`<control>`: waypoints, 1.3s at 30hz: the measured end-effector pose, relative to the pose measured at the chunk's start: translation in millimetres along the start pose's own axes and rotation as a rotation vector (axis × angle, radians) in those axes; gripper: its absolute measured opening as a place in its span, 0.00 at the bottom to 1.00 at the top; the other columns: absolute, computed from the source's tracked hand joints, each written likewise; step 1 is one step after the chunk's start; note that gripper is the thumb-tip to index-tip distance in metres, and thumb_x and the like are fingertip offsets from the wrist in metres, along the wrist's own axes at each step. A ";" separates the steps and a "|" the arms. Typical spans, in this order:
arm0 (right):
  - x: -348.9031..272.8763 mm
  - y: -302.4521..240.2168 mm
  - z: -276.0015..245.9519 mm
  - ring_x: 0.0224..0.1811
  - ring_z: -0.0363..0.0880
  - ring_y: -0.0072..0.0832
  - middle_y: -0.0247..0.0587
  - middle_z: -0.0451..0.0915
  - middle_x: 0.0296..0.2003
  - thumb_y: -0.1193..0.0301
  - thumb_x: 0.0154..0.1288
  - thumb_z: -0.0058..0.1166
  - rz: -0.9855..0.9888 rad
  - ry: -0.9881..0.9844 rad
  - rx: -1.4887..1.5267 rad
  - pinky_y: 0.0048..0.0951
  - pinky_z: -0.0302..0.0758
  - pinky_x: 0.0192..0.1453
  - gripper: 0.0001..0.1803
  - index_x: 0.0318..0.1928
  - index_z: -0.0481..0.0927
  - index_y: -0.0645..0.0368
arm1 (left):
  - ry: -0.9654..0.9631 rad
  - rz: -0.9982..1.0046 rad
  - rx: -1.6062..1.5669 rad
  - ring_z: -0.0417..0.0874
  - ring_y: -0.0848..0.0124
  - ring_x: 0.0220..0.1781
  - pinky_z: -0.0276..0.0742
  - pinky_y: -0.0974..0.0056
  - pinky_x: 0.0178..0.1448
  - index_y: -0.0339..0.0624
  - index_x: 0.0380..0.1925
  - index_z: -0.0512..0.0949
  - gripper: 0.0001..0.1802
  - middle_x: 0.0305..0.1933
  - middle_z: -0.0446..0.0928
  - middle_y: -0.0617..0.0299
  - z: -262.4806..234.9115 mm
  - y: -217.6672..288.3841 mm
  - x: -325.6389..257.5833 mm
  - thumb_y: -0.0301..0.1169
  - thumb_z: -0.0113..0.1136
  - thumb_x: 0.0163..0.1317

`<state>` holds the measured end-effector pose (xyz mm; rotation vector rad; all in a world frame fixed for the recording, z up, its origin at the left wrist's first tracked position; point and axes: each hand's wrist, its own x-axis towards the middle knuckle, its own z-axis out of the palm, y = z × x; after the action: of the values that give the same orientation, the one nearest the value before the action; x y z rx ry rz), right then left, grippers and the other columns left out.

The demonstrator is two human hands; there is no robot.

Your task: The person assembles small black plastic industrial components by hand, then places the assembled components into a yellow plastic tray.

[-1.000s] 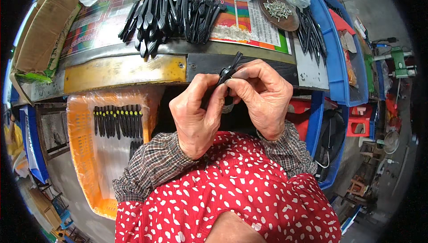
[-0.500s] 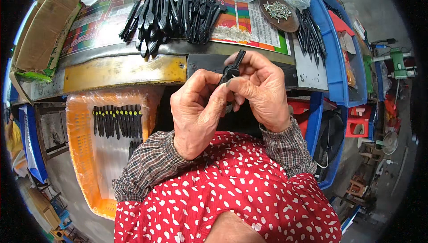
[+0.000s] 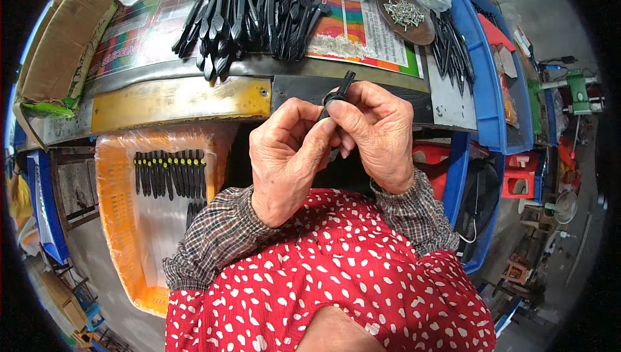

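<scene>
In front of my chest, a small black plastic part [image 3: 348, 83] with a rounded middle is held between both hands, its narrow end pointing up. My left hand [image 3: 283, 161] pinches its lower end between thumb and fingers. The thumb of my right hand [image 3: 381, 133] lies over the rounded middle, with the other fingers curled behind. The fingers hide much of the part. Beyond my hands, a pile of long black plastic pieces [image 3: 239, 22] lies on the bench. Small silvery screws [image 3: 405, 14] sit on a round brown dish [image 3: 422, 34] at the far right.
An orange basket [image 3: 115, 223] at lower left holds rows of black pieces with yellow dots [image 3: 169, 174]. Slim black pieces [image 3: 451, 54] lie beside a blue bin [image 3: 482, 80] at the right. A cardboard box [image 3: 68, 25] stands at the bench's left end. Plastic bags line the back.
My right thumb has moved up onto the rounded middle of the black part, covering it. The right forefinger has come down from beside the narrow end. My left hand stays nearly still.
</scene>
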<state>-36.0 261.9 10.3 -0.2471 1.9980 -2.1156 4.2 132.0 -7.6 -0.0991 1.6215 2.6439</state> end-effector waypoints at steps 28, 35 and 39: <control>3.0 -4.1 -14.4 0.17 0.64 0.09 0.27 0.74 0.20 0.63 0.67 0.52 -0.034 -0.082 -0.069 0.14 0.59 0.18 0.14 0.31 0.78 0.63 | -0.149 -0.233 -0.174 0.70 0.82 0.18 0.62 0.78 0.20 0.34 0.35 0.74 0.05 0.25 0.78 0.61 -9.1 4.3 -4.9 0.26 0.56 0.64; -0.4 -5.4 -14.3 0.19 0.66 0.09 0.29 0.76 0.25 0.69 0.64 0.56 -0.010 -0.149 -0.009 0.13 0.62 0.19 0.10 0.39 0.77 0.65 | -0.090 -0.168 -0.131 0.69 0.81 0.16 0.58 0.78 0.17 0.37 0.34 0.72 0.04 0.26 0.78 0.59 -10.6 2.5 -4.0 0.25 0.56 0.62; -1.9 -9.7 -13.2 0.22 0.70 0.10 0.30 0.76 0.27 0.75 0.63 0.55 0.037 -0.165 -0.076 0.13 0.65 0.20 0.07 0.39 0.75 0.65 | -0.099 -0.124 -0.105 0.69 0.81 0.16 0.58 0.78 0.17 0.37 0.35 0.72 0.03 0.25 0.78 0.59 -10.2 0.9 -5.4 0.24 0.55 0.62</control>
<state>-38.3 275.6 19.2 -0.3809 1.9736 -1.9317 9.9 122.5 -11.0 -0.0687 1.4001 2.5945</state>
